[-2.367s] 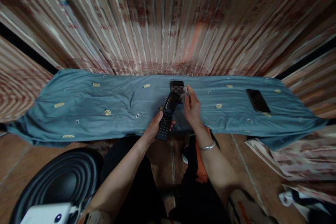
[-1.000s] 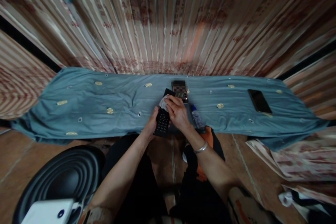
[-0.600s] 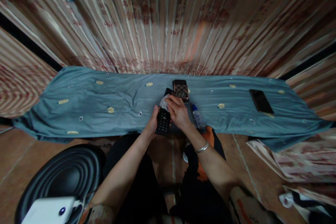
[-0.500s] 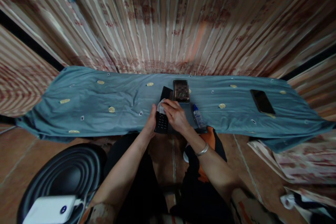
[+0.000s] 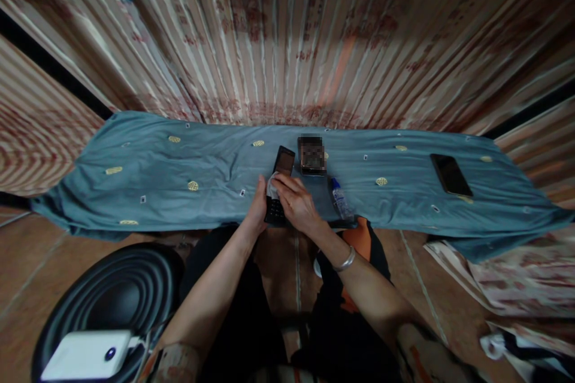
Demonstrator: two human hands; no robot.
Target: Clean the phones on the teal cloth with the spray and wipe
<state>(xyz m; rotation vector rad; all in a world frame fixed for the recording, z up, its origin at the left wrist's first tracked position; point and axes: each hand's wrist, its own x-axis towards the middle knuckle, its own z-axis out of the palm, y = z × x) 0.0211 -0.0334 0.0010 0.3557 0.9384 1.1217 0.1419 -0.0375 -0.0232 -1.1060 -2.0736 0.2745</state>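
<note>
Phone: black open flip phone with a keypad (image 5: 279,185) lies at the near edge of the cloth-covered surface, keypad end toward us, screen half pointing away.
Left hand: our left hand (image 5: 259,209) grips the phone's keypad half from its left side, fingers wrapped round the edge.
Right hand: our right hand (image 5: 296,206) is closed on a small white wipe (image 5: 272,187) and presses it onto the phone at the hinge; a silver bangle (image 5: 345,260) sits on this wrist.
Second device: small dark phone with a blurred checkered face (image 5: 311,155) lies on the cloth just beyond the flip phone, beside its screen half.
Bottle: small clear plastic bottle with a blue cap (image 5: 339,197) lies on its side just right of our right hand, apart from it.
Smartphone: black flat smartphone (image 5: 451,174) rests face up well to the right.
Surface: blue-grey cloth with small yellow round motifs (image 5: 148,173) covers the long surface before us.
Backdrop: striped beige and red curtain (image 5: 287,42) hangs behind the cloth.
Foreground: black ribbed round object (image 5: 112,293) and a white box-shaped device (image 5: 87,356) sit at lower left.
</note>
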